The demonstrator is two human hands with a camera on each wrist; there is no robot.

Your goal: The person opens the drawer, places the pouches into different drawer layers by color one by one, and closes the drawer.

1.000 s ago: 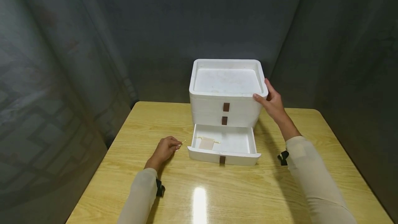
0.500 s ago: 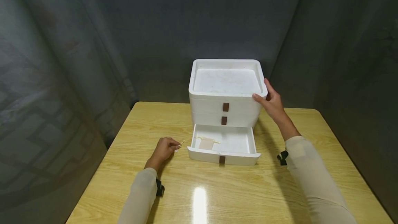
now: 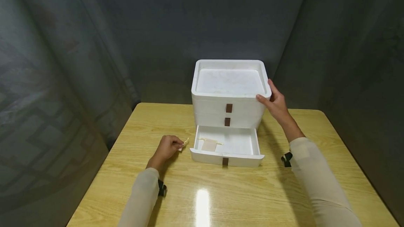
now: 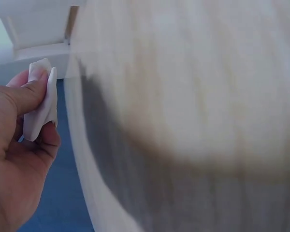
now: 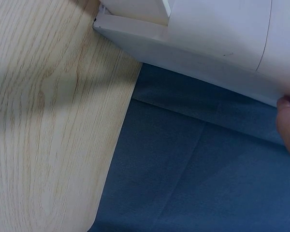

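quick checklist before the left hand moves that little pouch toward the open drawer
1. Left hand pinches the small white pouch: ok.
2. Bottom drawer pulled open: ok.
3. Free floor in the drawer beside the tan pouch: ok.
4. Right hand holds the cabinet at its top right corner: ok.
5. Upper two drawers closed: ok.
6. Pouch's string clear of the fingers: cannot tell.

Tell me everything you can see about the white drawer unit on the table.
The white drawer unit looks like matte plastic, with rounded corners and a recessed top tray. It stands upright toward the back of the wooden table. Three drawers each carry a brown tab; the bottom drawer is pulled open with a small beige pouch inside. The right hand grips its upper right corner.
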